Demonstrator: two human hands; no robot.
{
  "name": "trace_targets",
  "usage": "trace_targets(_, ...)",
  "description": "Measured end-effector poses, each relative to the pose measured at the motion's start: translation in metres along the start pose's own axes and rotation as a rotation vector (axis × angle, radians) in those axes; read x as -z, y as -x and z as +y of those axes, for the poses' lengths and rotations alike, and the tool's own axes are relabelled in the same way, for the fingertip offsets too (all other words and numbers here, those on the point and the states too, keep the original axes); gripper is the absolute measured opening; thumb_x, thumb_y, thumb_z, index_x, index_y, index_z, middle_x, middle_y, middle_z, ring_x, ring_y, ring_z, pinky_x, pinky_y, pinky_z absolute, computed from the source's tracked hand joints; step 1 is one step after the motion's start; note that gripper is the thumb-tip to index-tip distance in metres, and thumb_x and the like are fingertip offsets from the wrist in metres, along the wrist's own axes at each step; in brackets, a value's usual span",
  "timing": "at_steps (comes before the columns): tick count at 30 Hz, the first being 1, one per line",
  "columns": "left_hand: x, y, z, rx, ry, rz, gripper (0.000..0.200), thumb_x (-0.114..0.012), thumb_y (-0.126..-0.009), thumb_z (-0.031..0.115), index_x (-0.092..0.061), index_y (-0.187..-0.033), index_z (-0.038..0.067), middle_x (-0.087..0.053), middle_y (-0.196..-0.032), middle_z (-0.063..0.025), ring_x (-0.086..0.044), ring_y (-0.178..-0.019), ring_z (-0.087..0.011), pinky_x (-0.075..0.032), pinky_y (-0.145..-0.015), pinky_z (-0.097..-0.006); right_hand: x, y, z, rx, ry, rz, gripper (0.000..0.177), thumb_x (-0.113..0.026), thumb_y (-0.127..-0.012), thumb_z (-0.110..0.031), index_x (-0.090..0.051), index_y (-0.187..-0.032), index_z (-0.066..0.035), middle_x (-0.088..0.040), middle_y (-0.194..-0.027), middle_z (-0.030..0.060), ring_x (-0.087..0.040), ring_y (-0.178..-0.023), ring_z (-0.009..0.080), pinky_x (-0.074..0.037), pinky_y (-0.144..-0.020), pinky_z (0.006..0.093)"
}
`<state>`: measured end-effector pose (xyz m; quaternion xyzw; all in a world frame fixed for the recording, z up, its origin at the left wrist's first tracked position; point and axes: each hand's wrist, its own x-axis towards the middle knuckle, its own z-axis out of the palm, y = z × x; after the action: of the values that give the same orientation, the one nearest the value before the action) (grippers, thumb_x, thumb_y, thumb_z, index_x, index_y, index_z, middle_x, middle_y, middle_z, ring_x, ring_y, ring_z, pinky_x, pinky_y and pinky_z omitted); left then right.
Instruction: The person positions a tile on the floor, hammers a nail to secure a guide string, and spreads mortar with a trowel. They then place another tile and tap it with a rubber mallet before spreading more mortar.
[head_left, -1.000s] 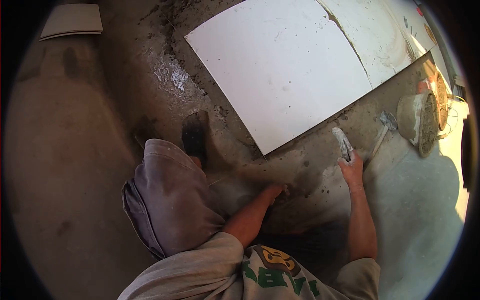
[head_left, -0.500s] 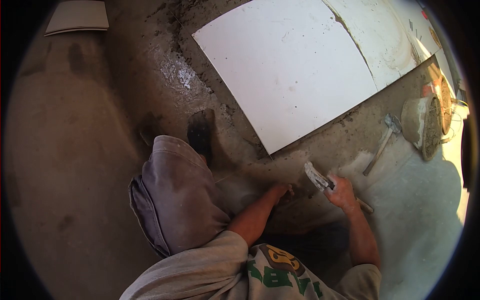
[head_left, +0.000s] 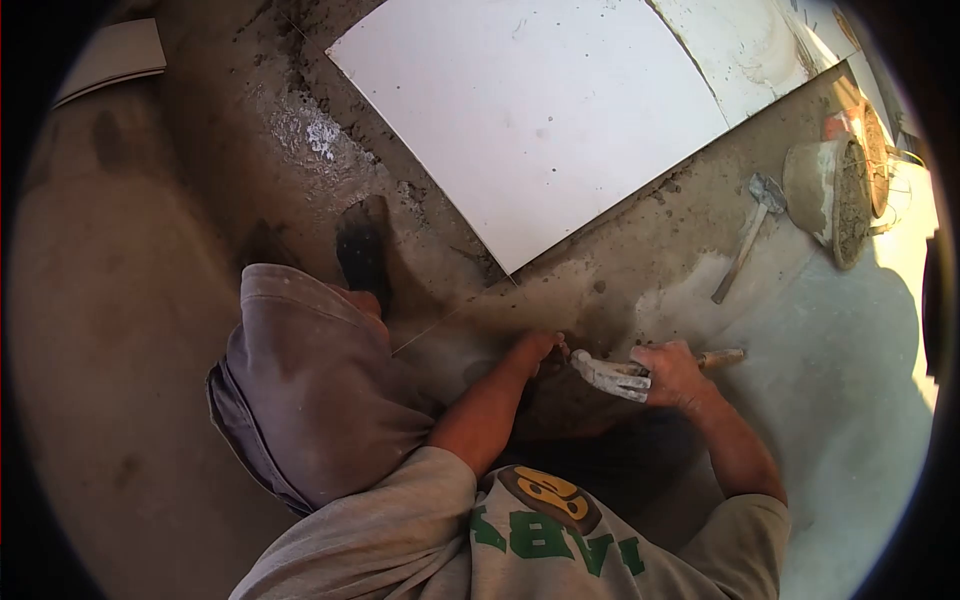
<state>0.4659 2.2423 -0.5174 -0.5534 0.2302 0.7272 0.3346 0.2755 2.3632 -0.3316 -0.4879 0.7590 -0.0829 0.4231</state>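
My right hand [head_left: 672, 375] is closed round a claw hammer [head_left: 608, 376], gripping it close to its head. The head is caked in pale dust, and the wooden handle sticks out to the right behind my fist. Just left of the hammer's striking end, my left hand [head_left: 543, 348] is low over the floor with its fingers drawn together. Whatever they may hold is too small to make out. Ahead of both hands lies a large white tile [head_left: 540, 130], its near corner pointing toward me.
A mallet [head_left: 748, 235] lies on the floor at the right. Beyond it stands a bucket of grey mortar [head_left: 820, 195]. Another tile [head_left: 745, 45] adjoins the large one. Stacked tiles [head_left: 125, 50] are at the far left. A thin string [head_left: 430, 328] runs from near the tile's corner.
My right hand has brought the hammer down and left, turning its head toward my left hand. My left hand stays low, fingers together. The whole view has shifted slightly.
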Motion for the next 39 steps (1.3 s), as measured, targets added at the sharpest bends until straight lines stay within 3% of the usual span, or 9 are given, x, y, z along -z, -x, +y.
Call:
trace_targets(4, 0.003, -0.009, -0.002, 0.007, -0.035, -0.050, 0.020, -0.055, -0.091, 0.028, -0.061, -0.095, 0.010, -0.066, -0.084, -0.0049, -0.061, -0.073, -0.0182, -0.050, -0.060, -0.0377, -0.006, 0.000, -0.006, 0.087, 0.105, -0.144, 0.032, -0.073, -0.061, -0.035, -0.056, -0.076, -0.012, -0.063, -0.072, 0.0074, -0.064, -0.069, 0.0290, -0.050, -0.060, 0.0420)
trace_targets(9, 0.004, -0.003, 0.000, 0.004, -0.042, -0.043, 0.019, -0.055, -0.091, 0.027, -0.062, -0.093, 0.009, -0.065, -0.080, -0.0050, -0.061, -0.069, -0.0174, -0.050, -0.060, -0.0361, -0.016, -0.003, -0.008, 0.125, 0.086, -0.146, 0.032, -0.072, -0.063, -0.036, -0.056, -0.077, -0.012, -0.063, -0.072, 0.0066, -0.064, -0.069, 0.0288, -0.050, -0.060, 0.0414)
trace_targets(15, 0.006, -0.010, -0.005, -0.009, -0.001, -0.067, 0.022, -0.055, -0.092, 0.026, -0.063, -0.093, 0.005, -0.066, -0.081, -0.0058, -0.061, -0.074, -0.0182, -0.049, -0.069, -0.0332, -0.019, -0.007, -0.007, 0.138, 0.089, -0.113, 0.029, -0.071, -0.065, -0.035, -0.056, -0.077, -0.012, -0.063, -0.072, 0.0063, -0.064, -0.070, 0.0285, -0.050, -0.059, 0.0413)
trace_targets(35, 0.006, 0.006, 0.002, -0.073, -0.179, -0.017, 0.021, -0.057, -0.088, 0.021, -0.063, -0.095, 0.003, -0.066, -0.080, -0.0102, -0.060, -0.068, -0.0212, -0.048, -0.060, -0.0364, -0.027, -0.005, -0.006, 0.089, 0.105, -0.135, 0.027, -0.068, -0.069, -0.033, -0.056, -0.081, -0.011, -0.063, -0.074, 0.0074, -0.064, -0.073, 0.0290, -0.050, -0.062, 0.0428)
trace_targets(39, 0.007, -0.002, -0.003, -0.041, -0.086, -0.014, 0.022, -0.057, -0.087, 0.022, -0.063, -0.097, 0.002, -0.066, -0.080, -0.0101, -0.060, -0.067, -0.0210, -0.048, -0.057, -0.0370, -0.028, -0.006, -0.007, 0.081, 0.104, -0.130, 0.026, -0.069, -0.069, -0.031, -0.056, -0.081, -0.011, -0.063, -0.075, 0.0078, -0.064, -0.074, 0.0287, -0.050, -0.062, 0.0424)
